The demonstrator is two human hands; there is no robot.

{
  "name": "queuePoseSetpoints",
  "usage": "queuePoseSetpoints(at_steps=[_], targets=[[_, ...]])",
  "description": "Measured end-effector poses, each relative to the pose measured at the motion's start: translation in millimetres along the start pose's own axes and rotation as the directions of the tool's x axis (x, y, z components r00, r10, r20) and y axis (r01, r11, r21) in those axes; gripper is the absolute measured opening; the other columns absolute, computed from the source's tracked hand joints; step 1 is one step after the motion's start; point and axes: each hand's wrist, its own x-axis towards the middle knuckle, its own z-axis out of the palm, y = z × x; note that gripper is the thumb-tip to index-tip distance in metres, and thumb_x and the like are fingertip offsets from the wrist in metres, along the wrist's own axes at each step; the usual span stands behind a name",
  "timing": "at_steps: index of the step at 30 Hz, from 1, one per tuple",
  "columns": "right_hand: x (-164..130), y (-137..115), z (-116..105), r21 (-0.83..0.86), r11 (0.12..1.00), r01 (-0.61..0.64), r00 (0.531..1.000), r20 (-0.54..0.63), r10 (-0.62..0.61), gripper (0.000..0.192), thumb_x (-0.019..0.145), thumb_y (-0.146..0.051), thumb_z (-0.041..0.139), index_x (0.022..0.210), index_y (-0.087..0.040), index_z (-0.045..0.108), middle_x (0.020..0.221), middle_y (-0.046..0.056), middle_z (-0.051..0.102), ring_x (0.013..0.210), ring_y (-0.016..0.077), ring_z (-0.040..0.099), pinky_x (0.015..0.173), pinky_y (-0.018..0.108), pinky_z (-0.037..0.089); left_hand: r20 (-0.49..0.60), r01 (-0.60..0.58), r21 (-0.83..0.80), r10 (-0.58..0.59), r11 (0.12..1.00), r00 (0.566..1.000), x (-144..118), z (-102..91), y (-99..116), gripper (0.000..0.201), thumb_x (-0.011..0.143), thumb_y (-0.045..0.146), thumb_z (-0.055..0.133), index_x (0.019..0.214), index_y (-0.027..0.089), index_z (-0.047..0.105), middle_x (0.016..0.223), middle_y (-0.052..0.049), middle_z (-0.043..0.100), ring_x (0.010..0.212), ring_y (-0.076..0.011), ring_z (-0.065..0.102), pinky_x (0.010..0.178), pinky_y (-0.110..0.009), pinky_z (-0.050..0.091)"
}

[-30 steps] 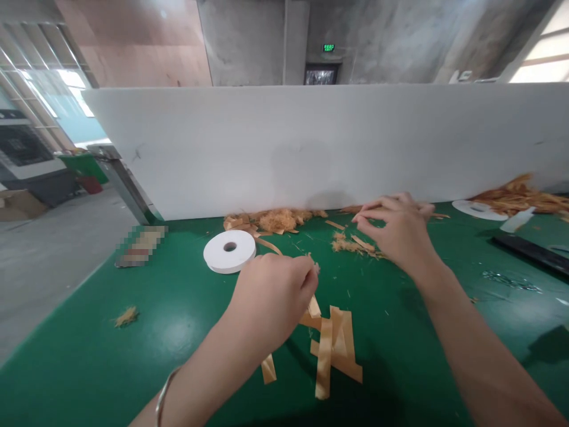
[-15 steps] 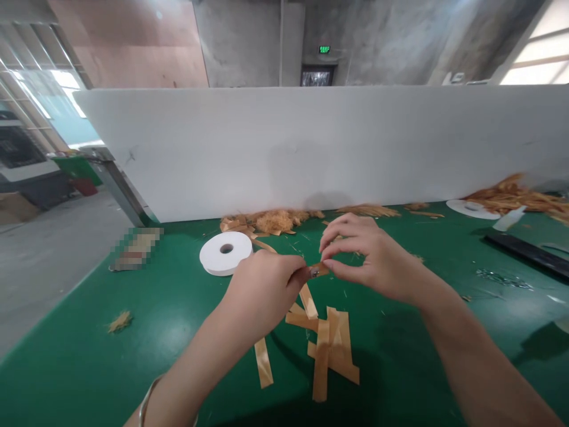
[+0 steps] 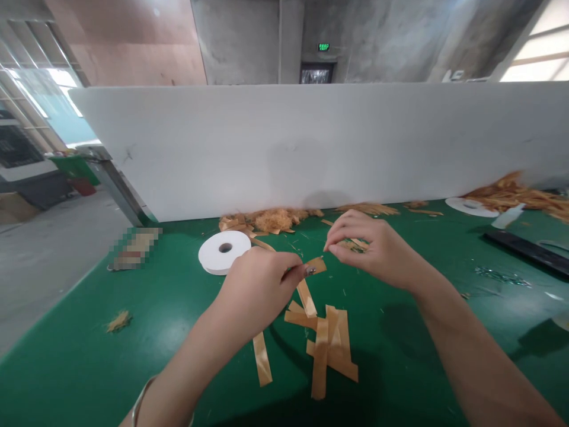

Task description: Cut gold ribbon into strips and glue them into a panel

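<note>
My left hand is closed, with thumb and fingers pinching a tan ribbon strip. The strip's short end sticks out to the right past the fingertips. Just above and right of that end, my right hand is closed in a pinch, slightly apart from the ribbon. Whatever its fingertips hold, if anything, is too small to make out. Below the hands, several cut tan ribbon pieces lie crossed over one another. Another tan strip comes out from under my left forearm.
A white roll lies left of my left hand on the green table. Tan frayed fibres line the white partition. At right are a black bar, a small white bottle and a fibre heap.
My right fingertips have come off the ribbon's end and moved slightly up and right. The left hand keeps its pinch, and more of the strip's end now shows.
</note>
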Motion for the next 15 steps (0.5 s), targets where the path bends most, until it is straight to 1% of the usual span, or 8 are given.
queuePoseSetpoints(at_steps=[3,6,8,10,13,15], targets=[[1.1,-11.3,2.5,0.07,0.997,0.017,0.998,0.066,-0.022,0.015,0.086,-0.028,0.052,0.08,-0.023,0.064,0.085,0.004,0.063,0.091,0.0205,0.054,0.078,0.036,0.046,0.018,-0.015,-0.003,0.015,1.0,1.0,0.0,0.1,0.1,0.033,0.088,0.024,0.045,0.061,0.017,0.063,0.042,0.003,0.047,0.037,-0.0071,0.028,0.048,-0.023,0.027],[1.2,-15.6,3.2,0.089,0.995,0.038,0.994,0.1,-0.047,0.013,0.086,-0.028,0.052,0.08,-0.023,0.063,0.085,0.004,0.063,0.09,0.02,0.053,0.077,0.035,0.046,0.026,-0.01,-0.015,0.01,1.0,1.0,-0.6,0.1,0.1,0.031,0.088,0.022,0.046,0.063,0.017,0.064,0.041,0.004,0.046,0.038,-0.0068,0.028,0.05,-0.023,0.03],[0.7,-14.6,3.3,0.064,0.996,0.067,0.994,0.086,-0.072,0.013,0.085,-0.026,0.052,0.077,-0.023,0.061,0.083,0.004,0.062,0.087,0.0199,0.054,0.076,0.036,0.046,0.03,-0.01,-0.023,0.01,1.0,0.999,-1.1,0.1,0.1,0.032,0.088,0.023,0.046,0.063,0.017,0.064,0.041,0.004,0.046,0.038,-0.0067,0.028,0.05,-0.023,0.029],[-0.1,-12.1,2.9,0.002,0.996,0.084,0.995,0.049,-0.084,0.013,0.085,-0.023,0.051,0.074,-0.022,0.059,0.081,0.004,0.062,0.085,0.0202,0.053,0.077,0.037,0.045,0.019,-0.015,-0.023,0.016,1.0,1.0,-1.5,-0.2,0.2,0.033,0.088,0.025,0.046,0.061,0.017,0.063,0.041,0.004,0.045,0.038,-0.0065,0.027,0.048,-0.024,0.027],[-1.4,-10.0,1.4,-0.059,0.996,0.062,0.998,0.001,-0.063,0.013,0.085,-0.022,0.05,0.073,-0.022,0.057,0.081,0.004,0.063,0.085,0.0205,0.053,0.076,0.038,0.044,-0.006,-0.01,-0.024,0.01,1.0,1.0,-1.4,-1.2,0.9,0.034,0.088,0.027,0.046,0.061,0.017,0.063,0.041,0.003,0.044,0.038,-0.0071,0.027,0.045,-0.024,0.022],[-1.7,-11.5,0.8,-0.037,0.998,0.042,0.999,-0.004,-0.042,0.014,0.086,-0.024,0.05,0.074,-0.022,0.058,0.082,0.004,0.063,0.087,0.0205,0.053,0.076,0.037,0.045,-0.008,0.003,-0.036,-0.003,0.999,1.0,-1.0,-1.9,1.6,0.034,0.088,0.027,0.047,0.06,0.017,0.063,0.041,0.003,0.043,0.038,-0.0076,0.028,0.043,-0.024,0.019]])
